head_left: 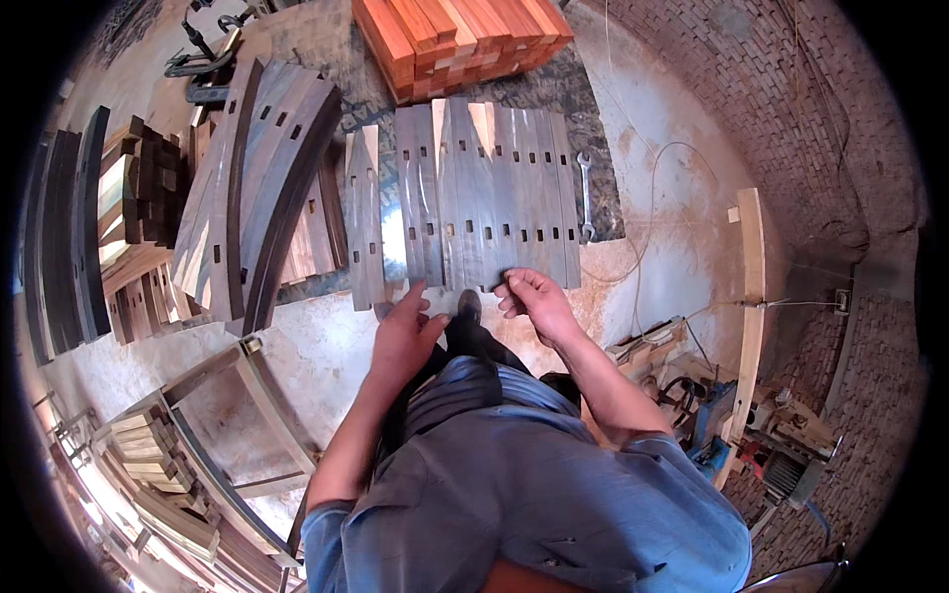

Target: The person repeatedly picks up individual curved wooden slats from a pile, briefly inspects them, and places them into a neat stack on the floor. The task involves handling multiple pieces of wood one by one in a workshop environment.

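Note:
Dark wooden slats [479,198] with small rectangular slots lie side by side on the dark work table, in front of me. My left hand [403,334] is at the near ends of the slats, its index finger stretched toward them and its thumb apart. Close to the near edge of the row, further right, is my right hand [539,301], with loosely bent fingers and nothing visible in them. Two slats [364,217] lie a little apart on the left, with a bright gap beside them.
Reddish wood blocks [474,44] are stacked at the table's far side. A double-ended wrench [585,198] lies right of the slats. Curved slotted boards [262,178] lean at left, near black clamps [203,69]. An upright wooden post [753,277] stands at right beside a motor [786,474].

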Demonstrator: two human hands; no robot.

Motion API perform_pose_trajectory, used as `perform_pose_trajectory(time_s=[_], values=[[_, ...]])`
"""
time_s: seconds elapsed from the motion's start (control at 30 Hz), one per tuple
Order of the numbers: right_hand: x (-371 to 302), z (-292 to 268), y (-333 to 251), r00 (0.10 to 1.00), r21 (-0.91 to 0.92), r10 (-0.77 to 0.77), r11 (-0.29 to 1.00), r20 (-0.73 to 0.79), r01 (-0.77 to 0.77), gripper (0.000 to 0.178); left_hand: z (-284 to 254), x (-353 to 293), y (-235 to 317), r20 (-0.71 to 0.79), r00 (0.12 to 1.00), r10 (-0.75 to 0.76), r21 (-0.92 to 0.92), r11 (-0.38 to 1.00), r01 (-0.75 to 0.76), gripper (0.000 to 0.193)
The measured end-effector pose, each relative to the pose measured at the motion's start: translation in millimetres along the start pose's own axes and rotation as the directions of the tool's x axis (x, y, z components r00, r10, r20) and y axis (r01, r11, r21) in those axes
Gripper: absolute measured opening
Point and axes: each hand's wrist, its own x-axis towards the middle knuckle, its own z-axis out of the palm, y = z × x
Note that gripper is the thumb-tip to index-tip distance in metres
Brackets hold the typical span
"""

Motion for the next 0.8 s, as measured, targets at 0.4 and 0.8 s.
perform_pose_trajectory(time_s=[0.4, 0.8], values=[[-6.5, -58.1, 16.6, 0.994, -0.041, -0.097, 0.995, -0.057, 0.095, 0.023, 70.0, 33.2, -29.8, -0.147, 0.970, -0.194, -0.123, 0.977, 0.177, 0.047], [63.1, -29.6, -56.5, 0.526, -0.819, -0.786, 0.044, 0.326, 0.572, 0.034, 84.5, 33.2, -36.9, -0.156, 0.954, -0.257, -0.167, 0.959, 0.230, 0.046]])
